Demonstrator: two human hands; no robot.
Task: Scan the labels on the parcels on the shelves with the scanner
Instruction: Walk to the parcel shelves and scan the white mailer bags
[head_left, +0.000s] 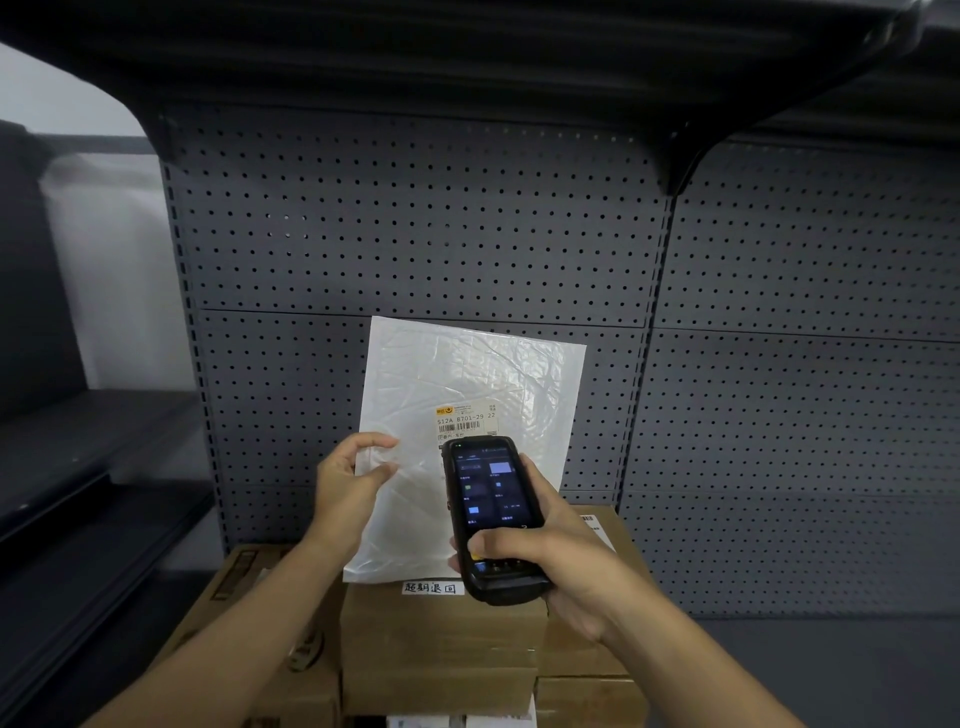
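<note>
A white plastic mailer bag (467, 374) stands upright on the cardboard boxes, leaning toward the pegboard. Its shipping label (466, 422) with a barcode sits just above the scanner. My left hand (350, 480) pinches the bag's left edge between thumb and fingers. My right hand (545, 551) grips a black handheld scanner (491, 514), its lit screen facing me and its top end close under the label. The thumb lies on the scanner's lower keys.
Several brown cardboard boxes (441, 644) are stacked on the shelf under the bag; one carries a white handwritten sticker (432, 587), another a label (592, 525) at the right. A grey pegboard back panel (415, 234) rises behind. A dark shelf (467, 52) overhangs above.
</note>
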